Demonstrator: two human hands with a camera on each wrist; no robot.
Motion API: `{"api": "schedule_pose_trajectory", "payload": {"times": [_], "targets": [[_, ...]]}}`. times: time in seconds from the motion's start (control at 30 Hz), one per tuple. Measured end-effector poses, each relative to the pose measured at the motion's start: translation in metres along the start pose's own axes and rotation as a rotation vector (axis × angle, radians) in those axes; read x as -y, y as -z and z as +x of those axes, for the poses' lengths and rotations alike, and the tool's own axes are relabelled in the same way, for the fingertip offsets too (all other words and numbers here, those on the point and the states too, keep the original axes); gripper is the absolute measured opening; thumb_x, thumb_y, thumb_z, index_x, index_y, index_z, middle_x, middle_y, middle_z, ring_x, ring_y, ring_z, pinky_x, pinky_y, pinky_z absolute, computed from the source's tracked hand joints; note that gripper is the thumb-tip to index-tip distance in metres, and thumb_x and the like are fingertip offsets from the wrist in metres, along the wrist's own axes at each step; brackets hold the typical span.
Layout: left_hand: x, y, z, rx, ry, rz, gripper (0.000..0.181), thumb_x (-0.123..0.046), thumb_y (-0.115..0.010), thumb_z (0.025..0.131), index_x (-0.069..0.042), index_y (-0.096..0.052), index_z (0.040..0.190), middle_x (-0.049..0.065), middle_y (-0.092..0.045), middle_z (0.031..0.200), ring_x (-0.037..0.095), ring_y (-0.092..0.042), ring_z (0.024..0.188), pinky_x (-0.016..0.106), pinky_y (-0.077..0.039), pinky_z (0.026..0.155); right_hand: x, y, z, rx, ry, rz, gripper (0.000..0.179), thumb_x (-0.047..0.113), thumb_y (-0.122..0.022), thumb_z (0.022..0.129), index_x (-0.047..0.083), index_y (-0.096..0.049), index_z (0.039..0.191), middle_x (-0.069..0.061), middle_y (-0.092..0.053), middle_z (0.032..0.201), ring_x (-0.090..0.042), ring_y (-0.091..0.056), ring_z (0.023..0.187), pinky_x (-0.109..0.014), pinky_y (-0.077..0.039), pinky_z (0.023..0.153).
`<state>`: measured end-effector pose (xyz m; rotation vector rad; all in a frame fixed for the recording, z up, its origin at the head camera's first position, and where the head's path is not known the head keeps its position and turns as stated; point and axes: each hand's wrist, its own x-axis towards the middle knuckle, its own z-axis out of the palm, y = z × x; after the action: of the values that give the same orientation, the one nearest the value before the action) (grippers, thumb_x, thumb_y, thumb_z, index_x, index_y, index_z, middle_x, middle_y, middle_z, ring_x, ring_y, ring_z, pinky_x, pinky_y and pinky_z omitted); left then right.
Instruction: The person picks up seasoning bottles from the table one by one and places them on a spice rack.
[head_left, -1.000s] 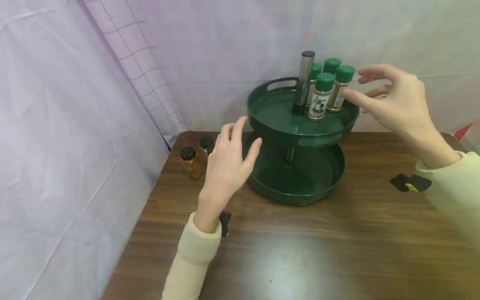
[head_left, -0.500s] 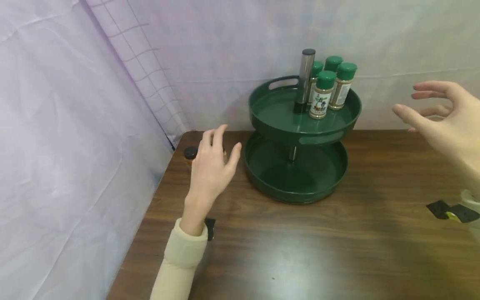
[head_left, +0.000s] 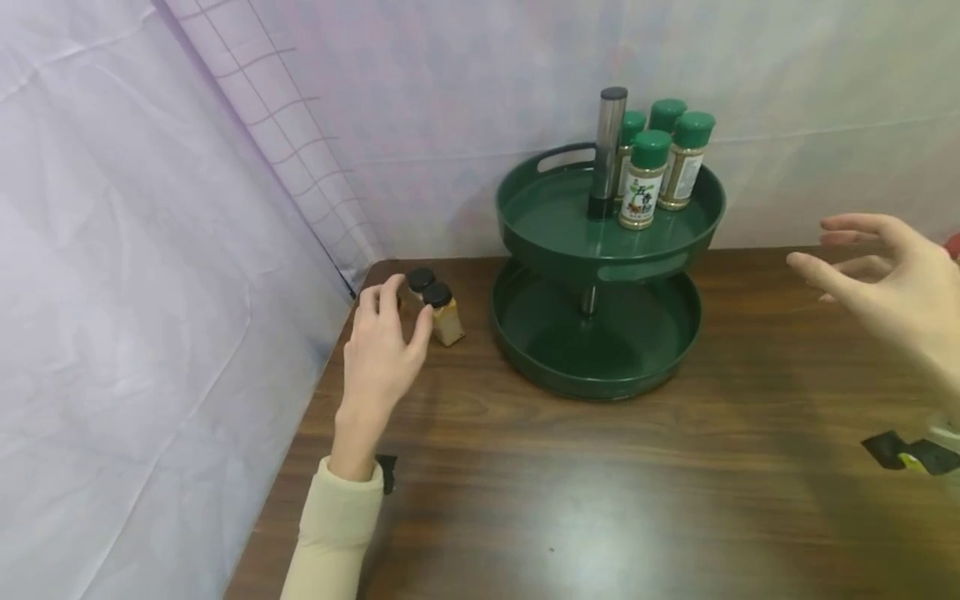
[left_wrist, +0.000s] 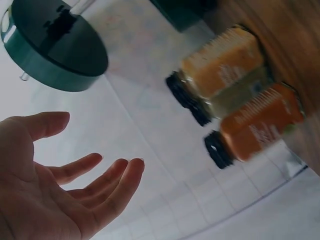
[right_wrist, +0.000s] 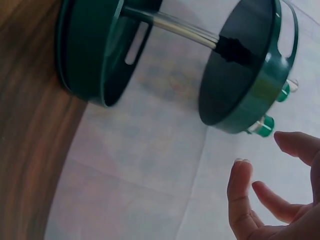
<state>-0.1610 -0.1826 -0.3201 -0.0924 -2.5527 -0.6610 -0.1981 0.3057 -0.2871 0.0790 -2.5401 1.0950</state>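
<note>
My left hand, fingers loosely bent and holding nothing, hovers over the table's left side. Beside its thumb stands a square spice jar with a black cap and pale yellow contents. Another black-capped jar is just behind it; the left wrist view also shows an orange-red spice jar, mostly covered by the hand in the head view. On the right, my right hand hangs in the air with relaxed, parted fingers, apart from the green two-tier turntable rack. Several green-capped spice bottles stand on its upper tier.
The rack's lower tier sits on the brown wooden table, with a metal post rising through the top tier. Pale fabric sheets hang behind and to the left. Bits of black tape show near the right wrist.
My right hand has drawn away from the green-capped bottles to the right and lower. My left hand has moved left and down from beside the rack, uncovering the pale yellow jar.
</note>
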Motion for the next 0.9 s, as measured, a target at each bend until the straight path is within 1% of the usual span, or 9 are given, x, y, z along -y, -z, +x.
{"api": "schedule_pose_trajectory", "payload": {"times": [0.2,0.33,0.4,0.47,0.57,0.63,0.73,0.8,0.9], "targets": [[0.018,-0.002,-0.001,0.022,0.051,0.024,0.057,-0.032,-0.059,0.102,-0.005,-0.040,0.149,0.025,-0.046,0.137,0.041,-0.056,0.111,0.053,-0.055,0.063,-0.006,-0.013,-0.008,0.048,0.008,-0.044,0.063,0.036,-0.072,0.095,0.007,-0.049,0.146,0.003,-0.053,0.122,0.021,-0.052,0.065,-0.010,-0.043,0.052],[0.030,-0.002,0.001,0.016,0.074,0.049,0.058,-0.033,-0.059,0.101,-0.005,-0.040,0.149,0.027,-0.046,0.136,0.044,-0.055,0.113,0.056,-0.054,0.062,-0.007,-0.027,-0.011,0.097,0.025,-0.043,0.059,0.037,-0.073,0.094,0.010,-0.053,0.142,-0.013,-0.057,0.126,0.016,-0.056,0.063,-0.018,-0.045,0.049],[0.035,-0.002,0.003,0.012,0.080,0.059,0.059,-0.033,-0.060,0.101,-0.004,-0.040,0.149,0.028,-0.046,0.135,0.045,-0.055,0.112,0.056,-0.054,0.062,-0.006,-0.036,-0.012,0.131,0.029,-0.032,0.056,0.039,-0.074,0.093,0.013,-0.056,0.139,-0.010,-0.063,0.120,0.010,-0.060,0.063,-0.022,-0.045,0.050],[0.039,-0.002,0.004,0.015,0.085,0.061,0.060,-0.033,-0.060,0.100,-0.004,-0.040,0.149,0.029,-0.046,0.134,0.045,-0.055,0.110,0.056,-0.054,0.062,-0.004,-0.043,-0.014,0.160,0.039,-0.016,0.053,0.039,-0.075,0.092,0.016,-0.058,0.136,-0.003,-0.066,0.111,0.004,-0.063,0.065,-0.025,-0.046,0.052],[0.044,-0.003,0.006,0.033,0.101,0.064,0.061,-0.033,-0.060,0.100,-0.003,-0.039,0.149,0.030,-0.046,0.134,0.045,-0.055,0.111,0.057,-0.054,0.064,-0.001,-0.055,-0.017,0.192,0.058,0.015,0.048,0.037,-0.076,0.091,0.019,-0.060,0.133,0.004,-0.065,0.109,0.001,-0.065,0.069,-0.025,-0.047,0.055],[0.047,-0.005,0.006,0.051,0.120,0.067,0.062,-0.033,-0.060,0.100,-0.003,-0.038,0.150,0.030,-0.045,0.135,0.046,-0.054,0.112,0.058,-0.054,0.065,0.002,-0.063,-0.019,0.207,0.074,0.028,0.048,0.037,-0.077,0.091,0.018,-0.061,0.132,0.002,-0.064,0.116,0.003,-0.064,0.073,-0.024,-0.048,0.057],[0.053,-0.009,0.006,0.070,0.150,0.072,0.063,-0.035,-0.059,0.100,-0.004,-0.037,0.151,0.030,-0.043,0.138,0.046,-0.054,0.114,0.059,-0.054,0.067,0.008,-0.075,-0.021,0.240,0.100,0.047,0.048,0.035,-0.077,0.091,0.015,-0.062,0.131,-0.007,-0.063,0.125,0.004,-0.063,0.075,-0.023,-0.048,0.058],[0.056,-0.011,0.006,0.075,0.165,0.073,0.065,-0.036,-0.060,0.100,-0.005,-0.036,0.151,0.029,-0.042,0.139,0.046,-0.054,0.114,0.060,-0.054,0.068,0.012,-0.085,-0.023,0.262,0.120,0.056,0.047,0.035,-0.078,0.090,0.014,-0.063,0.129,-0.009,-0.064,0.127,0.003,-0.063,0.076,-0.023,-0.047,0.060],[0.060,-0.015,0.007,0.088,0.178,0.076,0.066,-0.037,-0.059,0.100,-0.004,-0.034,0.152,0.030,-0.040,0.139,0.047,-0.054,0.113,0.060,-0.054,0.068,0.018,-0.100,-0.028,0.295,0.178,0.075,0.040,0.033,-0.078,0.090,0.014,-0.066,0.124,-0.010,-0.067,0.122,-0.005,-0.066,0.071,-0.026,-0.047,0.057]]}}
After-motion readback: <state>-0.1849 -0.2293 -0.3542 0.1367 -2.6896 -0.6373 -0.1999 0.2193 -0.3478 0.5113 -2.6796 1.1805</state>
